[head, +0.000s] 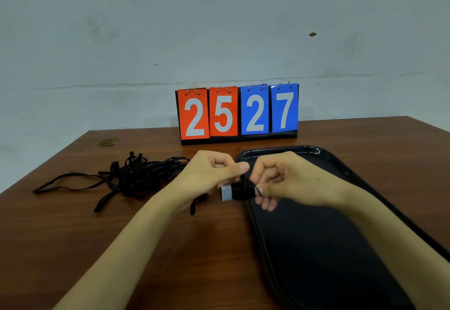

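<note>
A small spool [227,192] with a grey end, partly wound in black band, hangs between my hands above the left rim of the tray. My left hand [211,173] grips the spool, its thumb stretched over the wound part. My right hand [280,178] pinches the black band against the spool's right end with curled fingers. A loose tangle of the same black elastic band [136,175] lies on the wooden table to the left, and a strand runs from it under my left hand towards the spool.
A black plastic tray [323,236] lies on the right half of the brown table [73,224]. A flip scoreboard [238,113] showing 25 and 27 stands at the back against a pale wall. A small brass fitting [108,142] sits in the tabletop far left.
</note>
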### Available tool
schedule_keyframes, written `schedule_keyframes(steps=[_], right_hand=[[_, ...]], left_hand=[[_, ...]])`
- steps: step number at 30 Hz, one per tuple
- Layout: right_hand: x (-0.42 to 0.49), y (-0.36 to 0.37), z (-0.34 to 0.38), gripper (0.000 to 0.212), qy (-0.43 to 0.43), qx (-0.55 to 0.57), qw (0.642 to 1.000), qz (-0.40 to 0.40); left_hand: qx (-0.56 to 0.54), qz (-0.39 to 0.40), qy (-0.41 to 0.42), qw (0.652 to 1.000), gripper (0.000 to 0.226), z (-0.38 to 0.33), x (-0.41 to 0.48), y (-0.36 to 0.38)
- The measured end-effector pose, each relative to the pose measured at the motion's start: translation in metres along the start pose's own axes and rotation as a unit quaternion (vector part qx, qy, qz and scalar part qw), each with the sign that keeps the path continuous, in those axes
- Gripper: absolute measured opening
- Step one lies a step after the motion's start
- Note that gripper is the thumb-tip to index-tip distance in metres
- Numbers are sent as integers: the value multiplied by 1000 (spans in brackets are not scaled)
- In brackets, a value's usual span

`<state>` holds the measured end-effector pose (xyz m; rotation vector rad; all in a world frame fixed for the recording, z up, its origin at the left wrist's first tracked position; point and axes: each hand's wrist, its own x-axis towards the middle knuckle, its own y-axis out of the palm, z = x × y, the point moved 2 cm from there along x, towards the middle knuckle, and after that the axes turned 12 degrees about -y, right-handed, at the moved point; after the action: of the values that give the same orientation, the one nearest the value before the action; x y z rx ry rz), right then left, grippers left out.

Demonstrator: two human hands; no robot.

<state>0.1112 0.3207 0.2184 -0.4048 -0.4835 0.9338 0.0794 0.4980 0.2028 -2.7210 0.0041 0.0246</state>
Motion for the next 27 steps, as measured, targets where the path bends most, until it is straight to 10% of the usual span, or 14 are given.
schedule_keyframes(steps=[16, 27], right_hand=[[0, -11, 2, 7, 12, 143, 960, -241], [0, -13, -14, 16, 28, -146, 941, -305]], left_hand=[[-130, 0, -3, 992, 32, 4, 1, 22], [-58, -14, 11, 998, 17, 6, 4, 30]])
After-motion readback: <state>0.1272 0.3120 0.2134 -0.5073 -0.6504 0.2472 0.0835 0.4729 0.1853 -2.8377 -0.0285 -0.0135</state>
